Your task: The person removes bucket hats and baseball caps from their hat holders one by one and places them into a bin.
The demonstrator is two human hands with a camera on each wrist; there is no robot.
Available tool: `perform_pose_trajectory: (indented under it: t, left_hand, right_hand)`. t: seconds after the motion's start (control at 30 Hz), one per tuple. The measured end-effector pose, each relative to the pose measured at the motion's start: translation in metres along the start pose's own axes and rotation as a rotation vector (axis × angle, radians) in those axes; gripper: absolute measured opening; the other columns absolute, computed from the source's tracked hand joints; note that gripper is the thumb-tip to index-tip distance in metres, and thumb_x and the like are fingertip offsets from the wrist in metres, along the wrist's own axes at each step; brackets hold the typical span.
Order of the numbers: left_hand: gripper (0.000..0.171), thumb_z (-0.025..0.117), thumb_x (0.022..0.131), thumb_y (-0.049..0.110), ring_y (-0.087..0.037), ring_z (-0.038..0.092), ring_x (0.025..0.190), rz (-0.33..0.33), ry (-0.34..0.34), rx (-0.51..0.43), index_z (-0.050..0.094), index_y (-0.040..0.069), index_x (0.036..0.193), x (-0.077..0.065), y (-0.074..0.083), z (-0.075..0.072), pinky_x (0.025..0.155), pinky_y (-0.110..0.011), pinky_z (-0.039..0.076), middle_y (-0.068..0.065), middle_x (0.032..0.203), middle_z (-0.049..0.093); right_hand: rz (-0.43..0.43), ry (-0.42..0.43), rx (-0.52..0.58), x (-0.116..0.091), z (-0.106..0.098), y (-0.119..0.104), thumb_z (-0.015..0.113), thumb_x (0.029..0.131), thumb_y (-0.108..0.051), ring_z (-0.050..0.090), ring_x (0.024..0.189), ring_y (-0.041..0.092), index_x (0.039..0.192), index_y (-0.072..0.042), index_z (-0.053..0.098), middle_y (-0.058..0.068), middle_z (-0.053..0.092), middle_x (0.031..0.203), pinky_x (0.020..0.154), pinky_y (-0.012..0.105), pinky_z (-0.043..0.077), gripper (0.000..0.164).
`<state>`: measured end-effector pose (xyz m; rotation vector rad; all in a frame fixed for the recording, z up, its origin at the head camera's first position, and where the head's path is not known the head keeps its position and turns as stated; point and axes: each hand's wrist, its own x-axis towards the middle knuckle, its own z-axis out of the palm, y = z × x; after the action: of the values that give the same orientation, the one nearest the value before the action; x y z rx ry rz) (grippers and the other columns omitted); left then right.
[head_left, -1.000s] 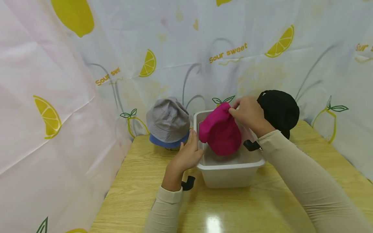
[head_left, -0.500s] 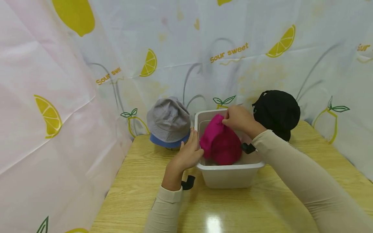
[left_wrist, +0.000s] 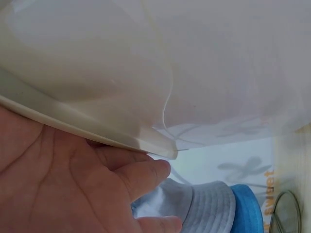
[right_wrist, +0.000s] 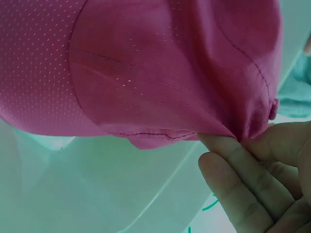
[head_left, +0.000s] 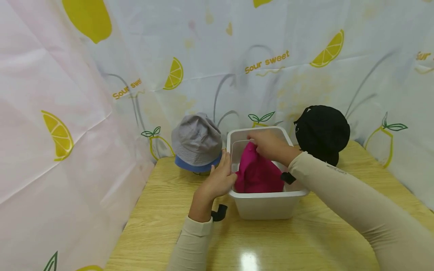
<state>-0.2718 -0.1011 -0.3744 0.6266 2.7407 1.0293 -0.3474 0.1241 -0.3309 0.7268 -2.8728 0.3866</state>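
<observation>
A magenta cap [head_left: 259, 175] is down inside a white plastic basin [head_left: 268, 205]. Reaching over the basin, my right hand [head_left: 271, 145] pinches the cap's crown between thumb and fingers; the right wrist view shows the cloth of the cap [right_wrist: 160, 82] bunched at the fingertips. My left hand [head_left: 217, 178] lies with fingers extended along the basin's left side. In the left wrist view the fingers [left_wrist: 143, 174] sit under the rim [left_wrist: 87, 136], the palm turned to the wall.
Left of the basin, a grey bucket hat [head_left: 196, 141] is stacked over a blue hat [head_left: 190, 164] on a wire stand [left_wrist: 286, 208]. A black cap [head_left: 322, 131] stands at the right. A lemon-print curtain [head_left: 203, 49] hangs behind the wooden table [head_left: 162, 210].
My right hand has lowered the magenta cap deeper into the basin, moving down and slightly left. The left hand has stayed at the basin's side.
</observation>
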Motion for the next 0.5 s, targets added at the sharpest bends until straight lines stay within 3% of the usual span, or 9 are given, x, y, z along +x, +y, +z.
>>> perform_pose_trajectory:
  t: [0.1,0.23,0.3,0.4,0.5]
  left_hand:
    - [0.083,0.04,0.099,0.024,-0.017,-0.013,0.159,0.001,0.003,0.006,-0.006,0.004,0.165,0.0,-0.001,0.0,0.124,-0.064,-0.009,-0.009,0.172,-0.021]
    - [0.082,0.04,0.1,0.025,-0.017,-0.012,0.159,0.004,0.008,0.022,-0.006,0.003,0.165,0.001,0.0,0.0,0.124,-0.064,-0.008,-0.009,0.172,-0.019]
    - [0.082,0.04,0.101,0.025,-0.017,-0.012,0.159,0.003,0.007,0.026,-0.006,0.003,0.165,0.001,0.0,0.0,0.124,-0.064,-0.009,-0.01,0.172,-0.019]
    - [0.082,0.041,0.102,0.026,-0.017,-0.012,0.159,0.001,0.007,0.03,-0.007,0.004,0.165,0.001,0.0,0.0,0.124,-0.064,-0.01,-0.01,0.172,-0.019]
    - [0.082,0.041,0.102,0.026,-0.017,-0.012,0.159,0.005,0.008,0.035,-0.006,0.004,0.165,0.001,0.0,0.0,0.124,-0.064,-0.01,-0.01,0.172,-0.018]
  right_hand:
    - [-0.039,-0.033,-0.006,0.0,0.004,-0.002,0.055,0.09,0.006,0.068,0.093,0.025,0.131,-0.01,0.073,0.012,0.076,0.119,0.084,0.039,0.058,0.048]
    - [-0.061,-0.111,-0.02,0.0,0.007,-0.002,0.056,0.09,0.004,0.064,0.08,0.02,0.121,-0.019,0.079,0.003,0.078,0.099,0.071,0.032,0.055,0.045]
    - [-0.096,-0.177,-0.052,-0.002,0.008,-0.003,0.06,0.09,0.001,0.062,0.078,0.019,0.121,-0.021,0.078,-0.001,0.075,0.092,0.071,0.032,0.054,0.042]
    - [-0.127,-0.316,-0.065,-0.007,0.011,-0.005,0.066,0.09,-0.003,0.063,0.088,0.02,0.137,-0.018,0.068,0.001,0.073,0.106,0.081,0.036,0.057,0.049]
    - [-0.131,-0.446,-0.046,-0.01,0.015,-0.006,0.067,0.091,-0.005,0.06,0.103,0.023,0.155,-0.014,0.049,0.007,0.065,0.132,0.095,0.041,0.054,0.068]
